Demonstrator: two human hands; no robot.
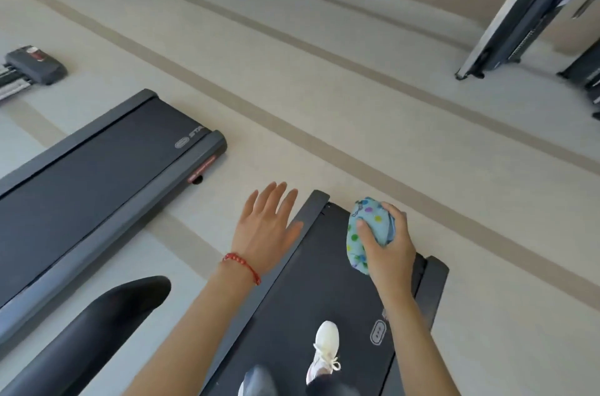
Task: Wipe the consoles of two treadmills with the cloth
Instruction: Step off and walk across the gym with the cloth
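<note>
My right hand (388, 249) grips a bunched light-blue cloth (360, 233) with coloured dots, held in the air above the rear end of a treadmill belt (324, 291). My left hand (266, 230) is spread open with straight fingers, a red bead bracelet on its wrist, hovering over the belt's left rail. I stand on this treadmill; a white shoe (324, 350) is on the belt. A second treadmill (97, 175) lies to the left. No console is in view.
A black padded handrail (97, 330) crosses the lower left. A folded treadmill (526, 12) leans at the upper right, with other dark equipment (584, 74) beside it. A small dark machine (32, 66) sits at the far left on the beige floor (324, 87).
</note>
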